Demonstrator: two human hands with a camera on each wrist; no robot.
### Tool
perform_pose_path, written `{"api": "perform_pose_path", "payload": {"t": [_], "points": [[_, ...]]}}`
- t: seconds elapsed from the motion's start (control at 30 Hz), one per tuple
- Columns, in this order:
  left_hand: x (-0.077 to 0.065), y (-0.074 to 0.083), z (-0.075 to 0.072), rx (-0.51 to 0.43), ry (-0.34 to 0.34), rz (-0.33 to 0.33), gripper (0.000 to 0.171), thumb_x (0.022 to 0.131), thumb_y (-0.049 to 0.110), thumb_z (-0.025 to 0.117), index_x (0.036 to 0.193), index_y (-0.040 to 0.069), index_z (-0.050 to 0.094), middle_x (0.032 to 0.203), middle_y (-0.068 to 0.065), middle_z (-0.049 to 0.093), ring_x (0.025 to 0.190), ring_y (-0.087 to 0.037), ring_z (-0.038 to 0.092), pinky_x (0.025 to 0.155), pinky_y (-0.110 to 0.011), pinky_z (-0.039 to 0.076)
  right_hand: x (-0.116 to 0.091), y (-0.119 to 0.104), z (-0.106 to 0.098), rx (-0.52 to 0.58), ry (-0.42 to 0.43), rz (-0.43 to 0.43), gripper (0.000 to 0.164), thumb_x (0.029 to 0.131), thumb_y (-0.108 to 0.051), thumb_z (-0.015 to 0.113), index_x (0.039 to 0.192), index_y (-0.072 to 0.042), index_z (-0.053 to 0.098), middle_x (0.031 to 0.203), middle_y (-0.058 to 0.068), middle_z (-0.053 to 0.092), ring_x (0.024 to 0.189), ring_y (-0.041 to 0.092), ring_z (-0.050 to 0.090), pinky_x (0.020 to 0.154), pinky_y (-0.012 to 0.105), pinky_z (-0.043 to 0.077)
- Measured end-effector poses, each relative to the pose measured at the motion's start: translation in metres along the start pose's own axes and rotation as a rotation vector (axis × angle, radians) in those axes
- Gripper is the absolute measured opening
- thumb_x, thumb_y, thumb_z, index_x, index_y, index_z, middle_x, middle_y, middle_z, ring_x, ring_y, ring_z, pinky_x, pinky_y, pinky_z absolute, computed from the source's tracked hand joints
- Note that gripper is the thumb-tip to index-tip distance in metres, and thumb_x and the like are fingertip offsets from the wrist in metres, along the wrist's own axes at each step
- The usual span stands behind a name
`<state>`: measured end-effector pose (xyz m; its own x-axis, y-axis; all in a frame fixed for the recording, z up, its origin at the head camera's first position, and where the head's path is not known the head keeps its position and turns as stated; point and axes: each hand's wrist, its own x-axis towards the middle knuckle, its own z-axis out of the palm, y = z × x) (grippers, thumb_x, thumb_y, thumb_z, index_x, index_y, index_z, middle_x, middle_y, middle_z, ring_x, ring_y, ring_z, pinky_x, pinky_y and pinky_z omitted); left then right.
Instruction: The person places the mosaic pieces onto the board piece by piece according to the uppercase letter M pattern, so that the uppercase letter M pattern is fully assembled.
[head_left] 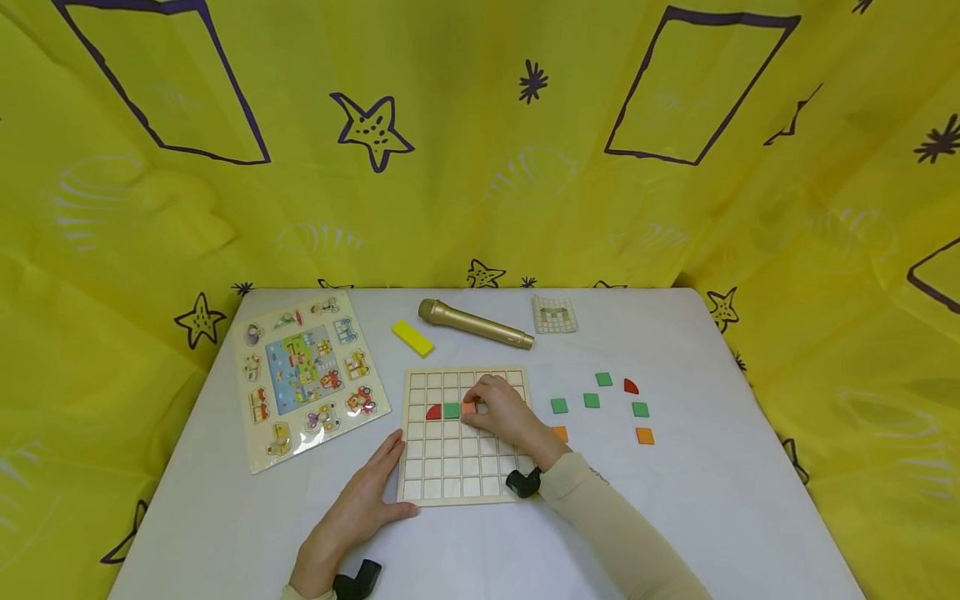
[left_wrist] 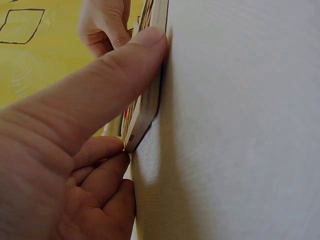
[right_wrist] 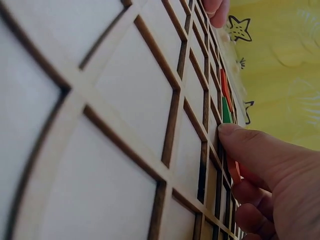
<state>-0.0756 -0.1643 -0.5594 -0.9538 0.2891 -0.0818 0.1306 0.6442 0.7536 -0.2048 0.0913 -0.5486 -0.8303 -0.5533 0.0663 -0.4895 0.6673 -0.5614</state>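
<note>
A wooden grid board [head_left: 433, 487] lies on the table in front of me. My left hand [head_left: 360, 502] holds its near left corner, the thumb along the front edge and the fingers at the left edge. Over the board, my right hand [head_left: 501, 410] pinches an orange square tile [head_left: 468, 408] between thumb and fingers, in the row with a green square tile [head_left: 451, 411] and a red quarter-circle tile [head_left: 433, 412]. The right wrist view shows the thumb and fingertips around the orange tile [right_wrist: 233, 169], close against the grid. My right fingers partly cover the orange tile in the head view.
Loose green [head_left: 592, 401], orange [head_left: 645, 436] and red [head_left: 631, 387] tiles lie right of the board. A gold microphone [head_left: 476, 323], a yellow block [head_left: 413, 338] and a pattern card [head_left: 555, 314] lie behind it. A picture puzzle board [head_left: 258, 437] is on the left.
</note>
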Motion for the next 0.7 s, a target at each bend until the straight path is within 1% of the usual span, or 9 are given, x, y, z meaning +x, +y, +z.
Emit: {"api": "perform_pose_path", "payload": {"t": [0.3, 0.5, 0.7], "points": [[0.0002, -0.0003, 0.0004, 0.002, -0.008, -0.008, 0.099, 0.069, 0.019, 0.089, 0.148, -0.005, 0.035, 0.160, -0.009, 0.020, 0.143, -0.028, 0.023, 0.111, -0.045, 0.031, -0.0009, -0.0010, 0.0003, -0.001, -0.006, 0.021, 0.026, 0.087, -0.029, 0.076, 0.103, -0.008, 0.071, 0.100, -0.003, 0.058, 0.095, 0.016, 0.052, 0.086, 0.031, 0.048], [0.0005, 0.0000, 0.0003, 0.004, -0.008, -0.002, 0.099, 0.069, 0.019, 0.089, 0.148, -0.005, 0.036, 0.160, -0.009, 0.021, 0.143, -0.027, 0.024, 0.111, -0.045, 0.031, -0.0013, -0.0006, 0.0003, -0.007, -0.007, 0.031, 0.027, 0.088, -0.030, 0.075, 0.104, -0.008, 0.071, 0.101, -0.003, 0.059, 0.096, 0.015, 0.053, 0.087, 0.031, 0.048], [0.0000, 0.0015, -0.0006, 0.003, -0.005, -0.004, 0.098, 0.068, 0.019, 0.090, 0.147, -0.006, 0.037, 0.160, -0.009, 0.022, 0.143, -0.028, 0.024, 0.111, -0.046, 0.032, -0.0024, 0.0015, -0.0023, -0.006, 0.032, 0.017, 0.031, 0.086, -0.030, 0.077, 0.107, -0.008, 0.072, 0.101, -0.002, 0.060, 0.097, 0.016, 0.054, 0.087, 0.032, 0.049]]}}
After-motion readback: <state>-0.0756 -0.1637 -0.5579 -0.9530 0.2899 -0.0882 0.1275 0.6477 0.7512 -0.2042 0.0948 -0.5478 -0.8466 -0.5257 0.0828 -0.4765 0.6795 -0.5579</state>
